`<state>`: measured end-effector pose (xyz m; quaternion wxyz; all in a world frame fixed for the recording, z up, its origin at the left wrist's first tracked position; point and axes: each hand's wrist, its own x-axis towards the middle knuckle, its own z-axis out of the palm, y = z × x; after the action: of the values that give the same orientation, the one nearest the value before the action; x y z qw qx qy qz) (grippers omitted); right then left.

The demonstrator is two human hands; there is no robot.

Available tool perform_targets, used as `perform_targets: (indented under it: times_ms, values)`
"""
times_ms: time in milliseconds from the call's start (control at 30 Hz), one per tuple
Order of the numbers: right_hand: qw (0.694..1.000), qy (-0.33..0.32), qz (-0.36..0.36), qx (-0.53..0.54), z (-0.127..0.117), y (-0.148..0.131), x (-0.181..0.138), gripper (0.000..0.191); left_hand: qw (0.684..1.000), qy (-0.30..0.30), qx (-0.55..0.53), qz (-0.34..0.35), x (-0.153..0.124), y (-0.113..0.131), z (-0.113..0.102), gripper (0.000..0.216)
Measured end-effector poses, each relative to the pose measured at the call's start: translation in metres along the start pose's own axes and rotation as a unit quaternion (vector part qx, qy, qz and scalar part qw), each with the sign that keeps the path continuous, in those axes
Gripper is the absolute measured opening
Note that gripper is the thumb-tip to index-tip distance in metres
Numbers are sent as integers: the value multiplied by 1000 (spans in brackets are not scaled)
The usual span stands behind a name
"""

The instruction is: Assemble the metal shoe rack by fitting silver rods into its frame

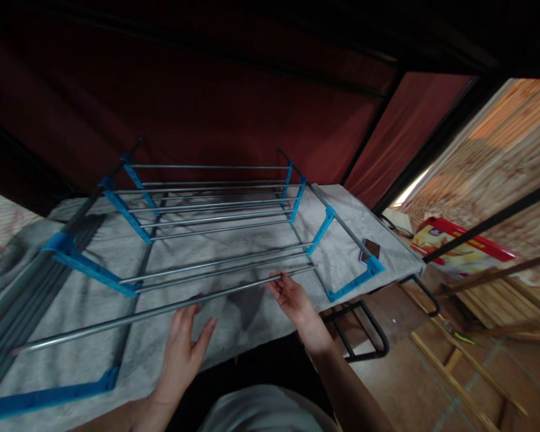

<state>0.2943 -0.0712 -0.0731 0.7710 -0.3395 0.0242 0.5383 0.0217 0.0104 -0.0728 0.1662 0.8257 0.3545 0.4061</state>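
Observation:
A rack of grey metal rods and blue plastic brackets (126, 210) lies on its side on a table covered with a grey cloth (234, 324). My right hand (290, 297) is curled round the right end of the nearest loose metal rod (162, 310), which runs left to right across the cloth. My left hand (184, 342) hovers under the middle of that same rod with its fingers spread, holding nothing. A blue bracket (355, 279) lies just right of my right hand.
A phone (369, 249) rests on the cloth near the right corner. A black metal frame (364, 327) sticks out below the table edge. Wooden slats (468, 378) and a red and yellow box (459, 246) lie on the floor at right. Dark red curtains hang behind.

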Motion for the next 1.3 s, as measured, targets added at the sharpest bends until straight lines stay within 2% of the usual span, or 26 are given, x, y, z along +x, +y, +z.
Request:
perform_targets:
  times_ms: [67,133,300,400,500,600,700,767,900,1100,1300]
  values:
    - [1000,-5,13,7,7,4,-3,6,995,3,-79,-61,10,19,4,45]
    - [1000,-8,21,6,13,8,-7,6,986,15,-144,-87,19,39,7,44]
    - [997,-70,32,-2,29,25,-18,11,956,55,-271,-99,47,85,8,32]
    - [985,-140,96,-17,39,33,-22,24,933,88,-340,-75,68,104,-2,23]
    - [948,-233,205,-74,41,36,-23,39,933,121,-338,-21,89,111,-22,17]
    - [927,-274,228,-117,34,33,-26,38,963,138,-233,2,103,107,-42,25]
    - [948,-237,175,-117,26,24,-30,37,990,107,-92,6,107,99,-49,30]
    - [966,-195,134,-106,21,17,-32,37,995,68,-57,47,107,95,-43,29]
    - [982,-135,88,-96,11,4,-32,35,987,7,-64,146,103,89,-18,26]
    - [992,-64,32,-102,-1,-6,-29,31,983,-34,-17,179,88,62,23,29]
    - [997,-11,-43,-56,-5,-11,-25,32,960,-79,112,245,69,43,55,34]
